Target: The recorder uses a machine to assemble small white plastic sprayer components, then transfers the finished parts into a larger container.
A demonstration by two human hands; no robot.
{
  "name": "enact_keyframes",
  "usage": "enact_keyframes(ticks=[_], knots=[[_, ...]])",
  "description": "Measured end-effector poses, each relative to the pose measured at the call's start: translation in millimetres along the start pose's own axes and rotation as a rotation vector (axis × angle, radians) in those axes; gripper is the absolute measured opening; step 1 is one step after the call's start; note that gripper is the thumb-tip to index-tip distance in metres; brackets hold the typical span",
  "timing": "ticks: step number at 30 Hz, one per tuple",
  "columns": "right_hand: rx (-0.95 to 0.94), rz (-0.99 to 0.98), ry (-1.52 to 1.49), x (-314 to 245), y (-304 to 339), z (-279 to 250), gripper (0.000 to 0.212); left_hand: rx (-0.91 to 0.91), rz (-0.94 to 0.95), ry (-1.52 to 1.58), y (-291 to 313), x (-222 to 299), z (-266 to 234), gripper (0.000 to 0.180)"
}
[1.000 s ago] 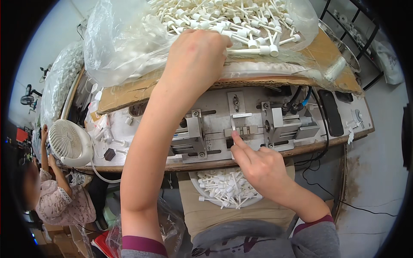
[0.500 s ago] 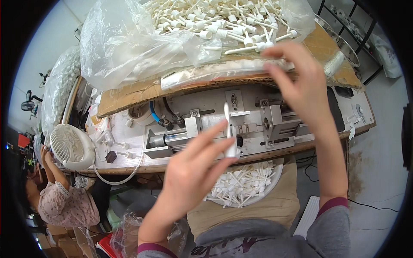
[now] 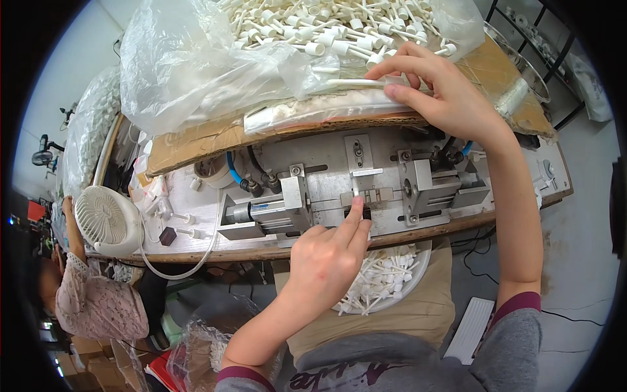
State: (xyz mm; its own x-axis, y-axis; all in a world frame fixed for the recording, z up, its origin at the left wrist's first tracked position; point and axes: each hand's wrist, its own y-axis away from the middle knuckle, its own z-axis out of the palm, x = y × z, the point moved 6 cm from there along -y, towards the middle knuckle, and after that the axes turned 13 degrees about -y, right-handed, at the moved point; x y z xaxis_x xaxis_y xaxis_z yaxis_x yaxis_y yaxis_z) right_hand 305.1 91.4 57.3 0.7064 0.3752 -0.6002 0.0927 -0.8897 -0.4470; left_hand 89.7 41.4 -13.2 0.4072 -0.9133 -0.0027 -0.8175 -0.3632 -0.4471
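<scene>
My left hand (image 3: 330,260) is over the metal fixture (image 3: 375,196) at the bench's front edge. Its forefinger reaches forward, the other fingers close beside it, at a white applicator cap whose stem (image 3: 356,185) shows just past the fingertip; the cap end is hidden. Over the cardboard's front edge, my right hand (image 3: 447,95) pinches another white applicator cap (image 3: 394,80) between thumb and fingers, its stem pointing left. Behind that hand lies a heap of similar white applicator caps (image 3: 326,29) on clear plastic.
Metal cylinder units (image 3: 268,212) with hoses flank the fixture. A round tub (image 3: 418,274) of applicator caps sits at my lap. A white fan (image 3: 108,222) stands left on the bench (image 3: 196,256). Cardboard (image 3: 196,147) overhangs the fixture. Another person (image 3: 98,304) sits far left.
My left hand has lowered its applicator cap to the fixture. My right hand, apart from the heap's front caps before, now pinches one and has drawn it slightly toward me.
</scene>
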Motion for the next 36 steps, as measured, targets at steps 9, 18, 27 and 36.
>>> enact_keyframes(ticks=[9,18,27,36], knots=[[0.140,-0.042,0.149,-20.5,4.6,-2.2,0.018,-0.049,-0.009,-0.026,4.4,-1.6,3.8,0.029],[0.168,-0.043,-0.177,-47.0,35.7,3.5,0.023,-0.125,-0.004,-0.073,-3.8,-3.1,10.6,0.027],[0.083,-0.028,0.191,-86.3,124.3,78.2,0.025,0.323,-0.051,0.099,-87.9,-60.3,-73.2,0.010],[-0.052,-0.060,0.446,-84.8,110.8,115.4,0.013,-0.206,-0.148,-0.217,-159.7,-154.7,-16.3,0.019]])
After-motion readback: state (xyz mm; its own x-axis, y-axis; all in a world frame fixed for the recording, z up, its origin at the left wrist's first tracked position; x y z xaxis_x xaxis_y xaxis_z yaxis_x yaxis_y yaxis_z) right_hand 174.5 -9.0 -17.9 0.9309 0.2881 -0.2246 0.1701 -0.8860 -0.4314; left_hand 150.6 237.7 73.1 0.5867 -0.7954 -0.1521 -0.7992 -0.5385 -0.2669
